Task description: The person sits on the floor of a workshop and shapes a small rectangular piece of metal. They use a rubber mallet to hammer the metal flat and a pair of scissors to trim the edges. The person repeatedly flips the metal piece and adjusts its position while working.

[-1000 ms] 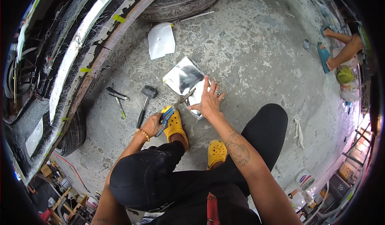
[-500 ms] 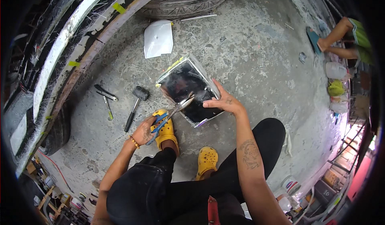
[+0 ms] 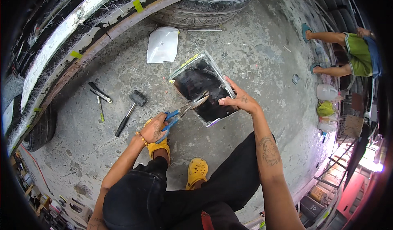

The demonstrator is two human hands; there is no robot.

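Two hands are at work on one shiny metal sheet (image 3: 202, 88), which lies tilted on the concrete floor (image 3: 254, 45) just ahead of the person's knees. Nearest in, two yellow clogs (image 3: 196, 172) show under the dark trousers. The left hand (image 3: 155, 127) has its fingers wrapped around the blue handles of one pair of tin snips (image 3: 186, 107), whose blades sit at the sheet's near edge. The right hand (image 3: 239, 103) has its fingers pressed down on the sheet's right edge, steadying it.

By the look of it, the cutting step is in hand: the blades are at the metal and seem partly parted. Carrying on would call for squeezing the handles while the sheet is kept from shifting, with fingertips held off the sharp cut edge.

Left of the hands lie one black-headed mallet (image 3: 130, 110) and, beyond it, two or three small hand tools (image 3: 99, 94), too slim to tell apart surely. Farther on, one white folded sheet (image 3: 162, 45) rests by one tyre (image 3: 204, 6). At the far right stands another person, of whom two legs (image 3: 327, 52) in blue sandals show.
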